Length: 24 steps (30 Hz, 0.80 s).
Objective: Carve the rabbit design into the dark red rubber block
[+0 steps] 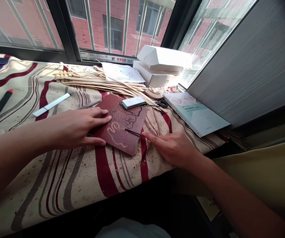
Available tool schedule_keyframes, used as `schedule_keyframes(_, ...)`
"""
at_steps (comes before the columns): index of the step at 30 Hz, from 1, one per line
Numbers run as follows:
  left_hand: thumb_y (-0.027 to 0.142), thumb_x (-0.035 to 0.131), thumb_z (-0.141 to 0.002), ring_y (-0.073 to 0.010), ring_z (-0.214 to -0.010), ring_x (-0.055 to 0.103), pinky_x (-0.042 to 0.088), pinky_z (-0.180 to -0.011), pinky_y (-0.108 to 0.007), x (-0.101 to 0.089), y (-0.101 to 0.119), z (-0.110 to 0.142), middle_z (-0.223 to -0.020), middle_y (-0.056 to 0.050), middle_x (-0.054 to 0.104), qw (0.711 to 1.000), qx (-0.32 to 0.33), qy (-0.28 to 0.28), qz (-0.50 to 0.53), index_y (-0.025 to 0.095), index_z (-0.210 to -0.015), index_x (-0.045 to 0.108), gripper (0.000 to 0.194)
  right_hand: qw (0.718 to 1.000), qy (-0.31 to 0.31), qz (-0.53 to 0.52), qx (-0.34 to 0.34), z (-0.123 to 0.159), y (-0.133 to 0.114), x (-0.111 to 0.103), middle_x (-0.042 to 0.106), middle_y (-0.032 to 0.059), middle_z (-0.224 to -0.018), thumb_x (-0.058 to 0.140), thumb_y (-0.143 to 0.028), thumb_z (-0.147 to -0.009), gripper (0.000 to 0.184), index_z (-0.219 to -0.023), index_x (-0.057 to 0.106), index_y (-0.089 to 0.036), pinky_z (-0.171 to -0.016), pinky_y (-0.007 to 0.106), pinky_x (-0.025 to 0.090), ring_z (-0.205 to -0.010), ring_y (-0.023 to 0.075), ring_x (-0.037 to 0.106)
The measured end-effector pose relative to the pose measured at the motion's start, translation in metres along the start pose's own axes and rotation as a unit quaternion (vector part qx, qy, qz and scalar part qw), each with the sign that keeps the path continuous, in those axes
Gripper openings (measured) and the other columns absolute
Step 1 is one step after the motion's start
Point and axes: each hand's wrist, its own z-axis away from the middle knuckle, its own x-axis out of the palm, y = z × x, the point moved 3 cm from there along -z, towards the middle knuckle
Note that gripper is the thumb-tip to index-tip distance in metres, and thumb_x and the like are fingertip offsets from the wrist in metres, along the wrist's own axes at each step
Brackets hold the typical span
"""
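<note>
- The dark red carving sheet [135, 120] is a flat, matte, roughly rectangular piece lying askew on the striped cloth. Pale carved lines form a rabbit-like outline near its lower edge, and darker incised lines form a second animal shape above it.
- A thin dark carving tool [134, 132] lies across the sheet's lower right corner, its slim shaft running past the edge.
- The left hand [76, 128] lies flat on the sheet's left side, its grip spread wide with the fingers apart and pressing on the surface, holding nothing.
- The right hand [172, 148] sits just beside the sheet, its grip loose and not clamped on anything. Its extended index finger [148, 137] touches the end of the tool.
- A teal-and-white eraser block [133, 102] rests on the sheet's upper edge, and black-handled scissors [162, 103] lie just beyond.
- Long, pale strips of split bamboo [102, 82] fan out behind the sheet, beside a sketched paper [122, 73].
- White cardboard boxes [157, 66] are stacked by the window, and a pale book [194, 112] lies to the right.
- Crumbs speckle the striped cloth [68, 185], which also carries a red-and-black marker [0, 105] and a white strip [51, 104].
</note>
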Motion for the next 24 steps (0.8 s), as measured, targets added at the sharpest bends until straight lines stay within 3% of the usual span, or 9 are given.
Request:
schedule_keyframes(4,0.085,0.038,-0.094,-0.0408,-0.154,0.042,0.044,-0.12,-0.057,0.001,0.0,0.0,-0.169,-0.013,0.041,1.0,0.004,0.012,0.004,0.027,-0.163,0.045,0.09,1.0,-0.006,0.011,0.001,-0.006,-0.001,0.002,0.068,-0.0033,-0.061,0.056,-0.008,-0.092,0.05,-0.138,0.072,-0.015,-0.052,0.033,0.02,-0.048,0.0116,0.046)
schedule_keyframes(15,0.081,0.047,-0.092,-0.0401,-0.155,0.04,0.041,-0.124,-0.055,-0.008,0.009,0.0,-0.171,-0.013,0.039,0.999,-0.008,-0.026,0.017,0.025,-0.164,0.044,0.091,0.999,0.003,-0.013,-0.038,-0.012,0.009,-0.001,0.067,-0.0032,-0.06,0.054,-0.007,-0.094,0.046,-0.136,0.072,-0.012,-0.053,0.031,0.023,-0.049,0.0106,0.049)
schedule_keyframes(24,0.084,0.044,-0.091,-0.0434,-0.155,0.038,0.041,-0.124,-0.058,-0.008,0.007,0.0,-0.171,-0.012,0.039,0.999,-0.009,-0.023,0.023,0.023,-0.163,0.046,0.094,0.998,-0.042,-0.002,-0.037,-0.013,0.011,-0.004,0.072,-0.0023,-0.067,0.057,-0.009,-0.095,0.049,-0.142,0.068,-0.016,-0.055,0.031,0.022,-0.053,0.0101,0.053)
